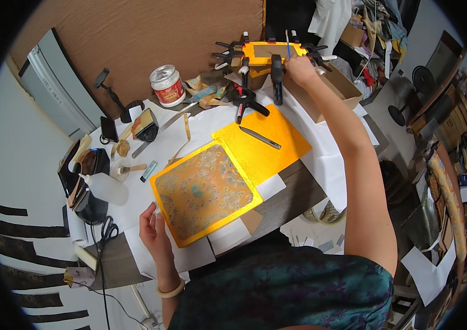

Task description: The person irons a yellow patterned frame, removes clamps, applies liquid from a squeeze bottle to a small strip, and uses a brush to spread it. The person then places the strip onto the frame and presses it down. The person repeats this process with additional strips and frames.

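Observation:
My left hand [155, 230] is beside the lower left edge of a yellow-bordered panel [203, 192] with a floral, multicoloured face. Its fingers are slightly bent and apart, holding nothing I can see. My right arm stretches to the far side of the table, where my right hand [301, 70] is closed at a thin blue stick [288, 45] that rises from its fingertips. Just behind is a yellow frame [250, 58] ringed with several black spring clamps [276, 80]. A yellow textured sheet [283, 135] lies past the panel, with a grey utility knife [260, 137] on it.
Near the back stands a red-labelled jar [167, 86]. A cardboard box [343, 88] sits under my right forearm. Leftward are a white squeeze bottle [107, 188], a brush [130, 169], black scissors [107, 234] and a phone [108, 129]. White paper [321, 165] covers much of the table.

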Demonstrator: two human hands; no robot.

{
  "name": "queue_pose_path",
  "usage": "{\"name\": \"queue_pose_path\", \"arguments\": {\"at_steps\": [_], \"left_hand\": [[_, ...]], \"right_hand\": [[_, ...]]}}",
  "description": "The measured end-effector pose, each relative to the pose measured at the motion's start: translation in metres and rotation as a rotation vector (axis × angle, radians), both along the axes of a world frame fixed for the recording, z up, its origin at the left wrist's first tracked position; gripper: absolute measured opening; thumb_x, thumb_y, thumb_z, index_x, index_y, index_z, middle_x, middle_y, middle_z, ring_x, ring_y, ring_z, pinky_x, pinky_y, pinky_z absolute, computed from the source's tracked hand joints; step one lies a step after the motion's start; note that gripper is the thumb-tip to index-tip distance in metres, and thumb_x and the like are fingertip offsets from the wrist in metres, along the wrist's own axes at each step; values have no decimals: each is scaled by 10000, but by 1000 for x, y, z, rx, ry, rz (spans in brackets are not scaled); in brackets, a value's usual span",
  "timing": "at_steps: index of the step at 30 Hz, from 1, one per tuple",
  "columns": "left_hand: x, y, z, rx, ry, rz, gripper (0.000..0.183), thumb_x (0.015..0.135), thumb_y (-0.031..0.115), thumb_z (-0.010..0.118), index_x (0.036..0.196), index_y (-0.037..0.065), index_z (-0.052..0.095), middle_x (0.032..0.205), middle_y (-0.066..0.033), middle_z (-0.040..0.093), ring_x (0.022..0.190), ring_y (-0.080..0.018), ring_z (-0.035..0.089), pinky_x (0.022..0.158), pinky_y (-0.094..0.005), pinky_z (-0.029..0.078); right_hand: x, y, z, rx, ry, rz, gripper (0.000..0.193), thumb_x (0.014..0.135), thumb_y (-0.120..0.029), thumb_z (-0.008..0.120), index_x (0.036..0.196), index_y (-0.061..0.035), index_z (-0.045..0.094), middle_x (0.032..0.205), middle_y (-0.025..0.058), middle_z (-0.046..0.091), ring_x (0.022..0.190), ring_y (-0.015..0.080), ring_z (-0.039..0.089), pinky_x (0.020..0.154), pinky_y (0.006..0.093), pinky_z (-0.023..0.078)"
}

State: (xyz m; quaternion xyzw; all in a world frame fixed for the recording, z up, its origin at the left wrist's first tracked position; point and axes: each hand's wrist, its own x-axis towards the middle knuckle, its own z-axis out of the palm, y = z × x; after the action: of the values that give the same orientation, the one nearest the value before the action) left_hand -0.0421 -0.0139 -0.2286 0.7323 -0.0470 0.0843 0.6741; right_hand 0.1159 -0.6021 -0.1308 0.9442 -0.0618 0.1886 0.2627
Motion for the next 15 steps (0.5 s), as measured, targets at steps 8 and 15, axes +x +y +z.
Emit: {"name": "queue_pose_path", "arguments": {"at_steps": [8,15], "left_hand": [[6,1,13,-75,31,0,259,1011,13,551,1262,-37,590,1249,-115,647,1164,-131,586,1063,-304,438],[16,3,23,-336,53,-230,336,1059,192,538,1296,-43,575,1276,-136,659,1198,-198,623,1054,-321,454]], "right_hand": [[-44,-25,71,-130,-34,118,208,789,-102,669,985,-64,731,934,181,720,891,339,719,791,451,587],[-133,89,63,-149,-330,452,463,819,-99,635,1275,-23,620,1208,129,709,1108,278,694,1055,370,513]]}}
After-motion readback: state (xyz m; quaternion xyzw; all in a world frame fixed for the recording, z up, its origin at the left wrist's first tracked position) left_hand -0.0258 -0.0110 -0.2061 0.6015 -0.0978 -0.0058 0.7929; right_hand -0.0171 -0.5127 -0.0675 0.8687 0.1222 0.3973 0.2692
